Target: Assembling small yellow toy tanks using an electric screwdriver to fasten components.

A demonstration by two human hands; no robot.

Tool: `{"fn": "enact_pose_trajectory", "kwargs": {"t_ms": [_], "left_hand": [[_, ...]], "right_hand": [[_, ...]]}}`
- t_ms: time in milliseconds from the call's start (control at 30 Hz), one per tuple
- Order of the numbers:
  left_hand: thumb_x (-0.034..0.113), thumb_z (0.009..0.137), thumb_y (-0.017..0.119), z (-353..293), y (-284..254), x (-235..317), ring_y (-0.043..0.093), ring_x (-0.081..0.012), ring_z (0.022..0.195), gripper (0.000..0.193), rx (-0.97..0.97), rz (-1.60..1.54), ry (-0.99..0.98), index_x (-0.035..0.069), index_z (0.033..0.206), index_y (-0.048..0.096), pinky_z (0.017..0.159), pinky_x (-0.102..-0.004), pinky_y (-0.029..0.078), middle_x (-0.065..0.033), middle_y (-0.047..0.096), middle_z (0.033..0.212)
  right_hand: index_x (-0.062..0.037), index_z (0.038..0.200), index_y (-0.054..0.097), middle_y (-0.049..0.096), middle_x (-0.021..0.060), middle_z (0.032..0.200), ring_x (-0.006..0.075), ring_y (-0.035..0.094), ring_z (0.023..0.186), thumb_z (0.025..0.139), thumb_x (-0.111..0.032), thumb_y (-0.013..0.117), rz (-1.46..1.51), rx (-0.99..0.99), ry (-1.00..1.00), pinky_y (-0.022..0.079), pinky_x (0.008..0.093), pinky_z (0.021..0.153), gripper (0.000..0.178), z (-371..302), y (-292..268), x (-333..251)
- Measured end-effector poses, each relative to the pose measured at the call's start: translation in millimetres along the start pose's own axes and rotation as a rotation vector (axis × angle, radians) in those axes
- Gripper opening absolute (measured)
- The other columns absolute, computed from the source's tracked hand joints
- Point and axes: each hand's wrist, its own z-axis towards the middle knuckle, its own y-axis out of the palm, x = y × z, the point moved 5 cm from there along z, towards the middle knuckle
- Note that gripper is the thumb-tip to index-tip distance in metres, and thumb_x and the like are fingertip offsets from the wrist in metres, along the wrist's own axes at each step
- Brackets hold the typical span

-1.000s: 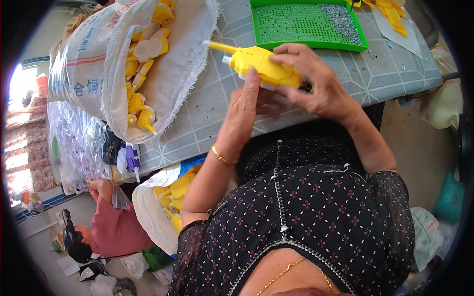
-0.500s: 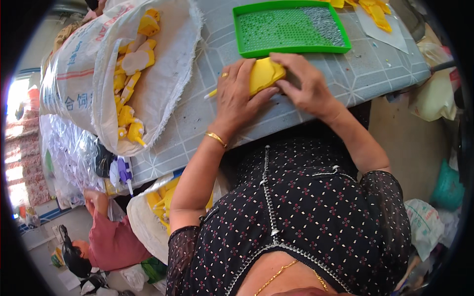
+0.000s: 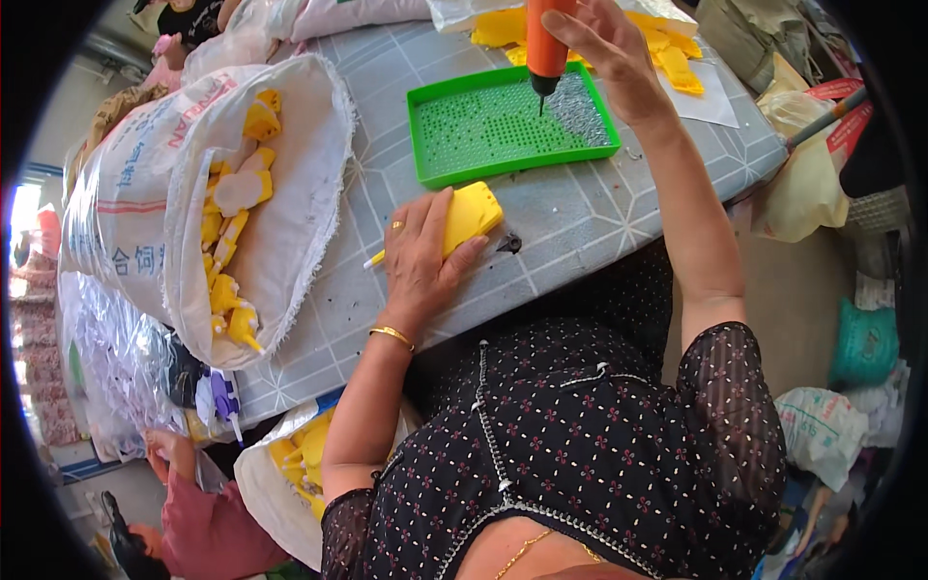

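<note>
My left hand (image 3: 418, 249) is closed around a yellow plastic housing (image 3: 472, 218) and keeps it on the table. A thin white-tipped piece sticks out past the hand's left side. My right hand (image 3: 623, 68) grips an orange electric screwdriver (image 3: 547, 41) at the top of the view, with part of the tool cut off by the picture's edge. Its thin black bit points down over the green tray (image 3: 420, 147). Small silvery screws (image 3: 580, 108) are heaped at the tray's right end, and many holes dot its floor.
A white woven sack (image 3: 130, 184) lies open at left, with several yellow parts (image 3: 227, 242) in it. More yellow pieces (image 3: 677, 63) lie behind the tray. Another sack with yellow parts (image 3: 307, 449) stands below the table edge. Someone in a pink top (image 3: 208, 527) is at lower left.
My right hand has left the yellow housing and moved up and away, and now holds the orange screwdriver. My left hand stays on the housing. The whole view has shifted somewhat.
</note>
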Motion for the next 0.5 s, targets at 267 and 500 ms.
{"fn": "enact_pose_trajectory", "kwargs": {"t_ms": [267,500], "left_hand": [[0.048,0.092,0.069,3.5,3.0,-2.0,0.054,-0.0377,0.119,0.068,0.006,0.010,0.030,0.001,0.138,0.056,0.103,-0.0483,0.040,-0.0158,0.059,0.130],[0.045,0.090,0.072,0.8,1.7,-4.4,0.055,-0.0373,0.117,0.068,0.009,-0.006,0.022,0.001,0.139,0.056,0.100,-0.0481,0.042,-0.0155,0.059,0.129]], "right_hand": [[-0.0072,0.105,0.059,0.059,-0.0012,0.075,0.0055,0.053,0.058,0.093,-0.018,0.073,-0.119,-0.187,0.096,0.044,0.0217,0.052,0.022,-11.8,52.0,10.5],[-0.0077,0.099,0.061,0.058,-0.0020,0.067,0.0052,0.051,0.049,0.090,-0.018,0.078,-0.034,-0.031,0.292,0.041,0.0203,0.045,0.022,-23.0,56.4,42.4]]}}
